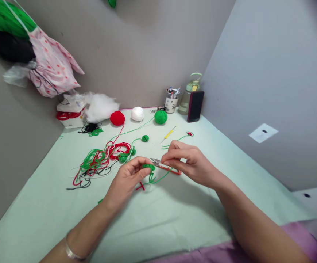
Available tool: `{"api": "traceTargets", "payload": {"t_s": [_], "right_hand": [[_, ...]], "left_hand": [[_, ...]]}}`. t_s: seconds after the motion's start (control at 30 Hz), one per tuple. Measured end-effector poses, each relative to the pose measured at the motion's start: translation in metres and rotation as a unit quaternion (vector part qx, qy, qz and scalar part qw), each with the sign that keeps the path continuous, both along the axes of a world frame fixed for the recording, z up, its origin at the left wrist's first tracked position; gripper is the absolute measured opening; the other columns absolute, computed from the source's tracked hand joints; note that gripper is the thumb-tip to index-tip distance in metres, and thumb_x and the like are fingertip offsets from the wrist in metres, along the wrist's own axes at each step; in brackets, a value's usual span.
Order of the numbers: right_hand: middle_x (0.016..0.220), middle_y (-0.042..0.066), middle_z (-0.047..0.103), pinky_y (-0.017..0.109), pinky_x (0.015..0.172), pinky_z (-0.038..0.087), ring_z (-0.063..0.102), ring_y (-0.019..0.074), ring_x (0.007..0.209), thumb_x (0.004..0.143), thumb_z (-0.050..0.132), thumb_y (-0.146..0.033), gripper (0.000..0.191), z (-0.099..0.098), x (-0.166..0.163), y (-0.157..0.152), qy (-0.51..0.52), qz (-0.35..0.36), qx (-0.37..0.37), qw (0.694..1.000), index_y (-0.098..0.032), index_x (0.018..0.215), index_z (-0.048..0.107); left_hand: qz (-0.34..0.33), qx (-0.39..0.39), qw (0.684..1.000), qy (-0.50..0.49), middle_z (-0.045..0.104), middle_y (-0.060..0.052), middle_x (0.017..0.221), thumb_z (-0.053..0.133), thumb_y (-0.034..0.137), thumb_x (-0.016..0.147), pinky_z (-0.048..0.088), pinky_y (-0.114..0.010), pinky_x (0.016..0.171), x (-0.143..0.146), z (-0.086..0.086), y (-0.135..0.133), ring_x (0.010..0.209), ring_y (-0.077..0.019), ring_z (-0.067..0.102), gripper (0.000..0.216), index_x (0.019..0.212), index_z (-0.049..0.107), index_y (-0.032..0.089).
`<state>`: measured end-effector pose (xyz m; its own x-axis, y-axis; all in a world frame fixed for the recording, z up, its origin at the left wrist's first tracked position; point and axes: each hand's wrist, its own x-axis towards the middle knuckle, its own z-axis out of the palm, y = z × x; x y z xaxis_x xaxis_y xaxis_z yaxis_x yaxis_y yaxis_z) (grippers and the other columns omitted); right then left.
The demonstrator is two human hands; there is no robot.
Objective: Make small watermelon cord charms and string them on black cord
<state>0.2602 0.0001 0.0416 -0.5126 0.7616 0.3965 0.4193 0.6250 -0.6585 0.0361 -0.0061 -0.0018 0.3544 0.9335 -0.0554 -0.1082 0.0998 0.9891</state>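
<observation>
Green crochet piece: we've got it [149, 167] just above the near-middle of the tabletop [153, 226], at the left hand's fingertips; looks like knitted-up yarn, so we'd guess it's super light, squishy and grippy rather than slippery. Best hold is probably the solid stitched body, not the loose loops under it, which might snag or pull.
Left hand: our thumb and fingers [128, 177] are clamped on that piece.
Right hand: our fingertips [187, 159] are pinched together just right of it; whatever's between them is too small for us to make out.
Green strand: thin, limp yarn [162, 178] sagging from below the piece over toward the right hand.
Snips: pointy metal blades and an orange handle [171, 170], partly behind our right fingers; can't tell if they touch.
Red scrap: little cross-shaped bit [140, 186] just near of the piece.
Yellow hook: slim, stiff tool [170, 133] farther back.
Yarn tangle: floppy red, green, black and white strands [95, 160] off left.
Yarn balls: round red [117, 118], white [137, 114] and green [161, 117] ones along the far side.
Stuffing: a fluffy white cloud [100, 107], far left.
</observation>
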Motion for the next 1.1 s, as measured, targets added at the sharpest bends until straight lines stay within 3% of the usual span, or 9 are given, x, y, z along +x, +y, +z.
{"api": "traceTargets", "payload": {"t_s": [0.13,0.4,0.53,0.67,0.8,1.0,1.1], "right_hand": [[0.077,0.002,0.054,0.024,0.060,0.041,0.053,0.0125,0.070,0.097,0.058,-0.020,0.017,0.000,0.000,0.000,-0.016,0.000,-0.008,1.000,-0.020,0.095,0.074],[0.074,0.000,0.053,0.023,0.064,0.043,0.052,0.0107,0.069,0.094,0.064,-0.025,0.014,-0.003,0.002,0.003,0.048,0.070,-0.111,0.990,-0.017,0.092,0.076],[0.077,0.001,0.056,0.024,0.067,0.043,0.054,0.0112,0.071,0.094,0.064,-0.026,0.013,-0.009,-0.004,0.004,0.023,0.056,-0.107,0.992,-0.018,0.092,0.074],[0.090,0.003,0.064,0.024,0.069,0.044,0.057,0.0118,0.077,0.096,0.059,-0.018,0.007,-0.012,-0.013,-0.002,-0.029,-0.021,-0.037,0.999,-0.017,0.100,0.064],[0.095,0.005,0.066,0.023,0.070,0.046,0.061,0.0120,0.080,0.098,0.051,-0.014,0.010,-0.014,-0.023,-0.012,-0.062,0.004,0.070,0.996,-0.017,0.106,0.056],[0.085,0.006,0.068,0.024,0.057,0.041,0.063,0.0147,0.074,0.099,0.041,-0.007,0.021,-0.027,-0.028,-0.013,-0.217,-0.012,0.253,0.943,-0.014,0.102,0.060],[0.090,0.007,0.071,0.023,0.056,0.042,0.062,0.0126,0.070,0.096,0.045,-0.005,0.020,-0.029,-0.029,-0.013,-0.195,-0.028,0.309,0.930,-0.014,0.094,0.063]], "left_hand": [[-0.016,-0.001,1.000,0.008,0.061,-0.001,0.086,0.070,0.033,0.083,0.041,-0.025,0.074,0.000,0.001,0.000,0.079,-0.0145,0.052,0.016,0.091,0.069,0.020],[-0.113,-0.027,0.993,-0.018,0.058,0.002,0.080,0.068,0.033,0.087,0.038,-0.022,0.066,-0.002,0.003,-0.004,0.070,-0.0101,0.048,0.014,0.091,0.068,0.020],[-0.102,-0.041,0.994,-0.030,0.061,0.002,0.081,0.068,0.033,0.088,0.039,-0.022,0.068,-0.001,-0.002,-0.003,0.072,-0.0104,0.052,0.014,0.091,0.066,0.019],[-0.054,-0.062,0.995,-0.058,0.066,-0.001,0.091,0.069,0.036,0.088,0.043,-0.024,0.074,0.002,-0.004,-0.002,0.081,-0.0132,0.060,0.018,0.094,0.062,0.020],[-0.027,-0.042,0.997,-0.066,0.065,-0.001,0.091,0.070,0.037,0.087,0.045,-0.026,0.082,0.005,-0.005,-0.001,0.085,-0.0144,0.060,0.020,0.092,0.062,0.018],[-0.006,-0.021,0.999,-0.031,0.063,-0.002,0.086,0.071,0.041,0.084,0.046,-0.028,0.081,0.006,-0.011,-0.001,0.085,-0.0162,0.059,0.026,0.090,0.061,0.017],[0.001,-0.003,1.000,-0.020,0.061,-0.001,0.084,0.072,0.042,0.083,0.045,-0.027,0.077,0.007,-0.010,-0.002,0.082,-0.0152,0.056,0.027,0.087,0.060,0.018]]}}
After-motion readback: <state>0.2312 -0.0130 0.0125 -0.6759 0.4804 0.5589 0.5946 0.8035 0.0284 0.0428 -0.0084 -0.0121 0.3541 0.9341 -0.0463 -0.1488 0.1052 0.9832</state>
